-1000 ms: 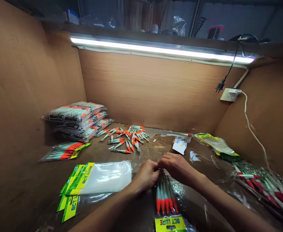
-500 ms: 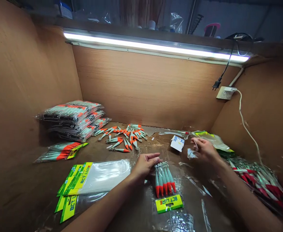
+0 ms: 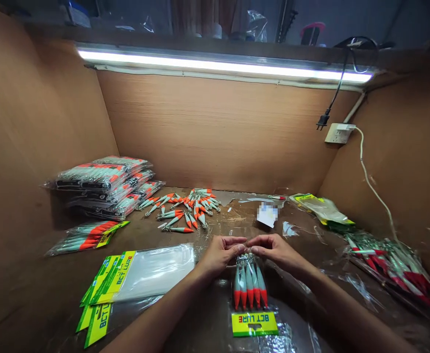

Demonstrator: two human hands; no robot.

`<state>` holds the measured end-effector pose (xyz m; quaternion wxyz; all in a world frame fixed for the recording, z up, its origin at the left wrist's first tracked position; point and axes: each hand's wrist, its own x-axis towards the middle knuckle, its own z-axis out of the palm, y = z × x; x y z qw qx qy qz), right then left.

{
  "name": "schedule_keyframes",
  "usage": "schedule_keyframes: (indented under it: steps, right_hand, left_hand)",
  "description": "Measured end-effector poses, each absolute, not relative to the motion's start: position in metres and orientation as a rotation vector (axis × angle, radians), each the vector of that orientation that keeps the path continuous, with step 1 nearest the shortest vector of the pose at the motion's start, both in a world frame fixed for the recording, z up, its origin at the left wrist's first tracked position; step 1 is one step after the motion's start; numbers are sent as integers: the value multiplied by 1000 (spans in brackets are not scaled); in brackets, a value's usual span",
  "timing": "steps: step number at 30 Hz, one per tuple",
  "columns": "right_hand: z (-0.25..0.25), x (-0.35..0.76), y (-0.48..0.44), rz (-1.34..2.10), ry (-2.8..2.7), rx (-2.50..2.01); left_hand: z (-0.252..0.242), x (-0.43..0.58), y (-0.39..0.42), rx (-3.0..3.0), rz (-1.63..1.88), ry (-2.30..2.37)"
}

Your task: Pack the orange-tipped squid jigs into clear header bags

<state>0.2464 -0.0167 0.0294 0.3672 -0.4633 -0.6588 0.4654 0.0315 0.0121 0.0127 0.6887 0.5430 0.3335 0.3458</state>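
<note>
A clear bag of lures (image 3: pixel 250 289), pale with orange-red tips, lies on the table before me, its yellow-green BCT LURE header (image 3: pixel 254 324) facing my side. My left hand (image 3: pixel 222 252) pinches the bag's far edge just beyond the metal hooks. Close beside it, my right hand (image 3: pixel 273 250) pinches the same edge, fingertips nearly touching the left ones. Flat packaging bags (image 3: pixel 152 269) with the same headers lie to the left. Loose lures (image 3: pixel 200 201) are heaped beyond my hands.
Packed lures (image 3: pixel 93 184) are stacked at the back left, a filled bag (image 3: pixel 89 235) before them. At right are red-and-white lures (image 3: pixel 391 269), more bags (image 3: pixel 321 208) and plastic scraps. A white card (image 3: pixel 267 215) stands behind my hands. A plug (image 3: pixel 323 120) hangs above.
My right hand has come left and toward me from beside the white card to the bag's far edge, and now pinches there. The view has shifted slightly.
</note>
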Motion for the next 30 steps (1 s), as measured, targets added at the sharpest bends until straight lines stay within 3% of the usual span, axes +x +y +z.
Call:
schedule_keyframes:
  steps: [7, 15, 22, 30]
  right_hand:
    - [11, 253, -21, 1173, -1673, -1209]
    - [6, 258, -20, 785, -1995, -1138]
    - [-5, 252, -27, 513, -2119, -1105]
    - [-7, 253, -30, 442, -2133, -1051]
  left_hand:
    - [4, 22, 20, 1462, 638, 824]
    - [6, 13, 35, 1927, 714, 893]
    - [0, 13, 31, 1846, 635, 627]
    - [1, 17, 23, 2067, 573, 655]
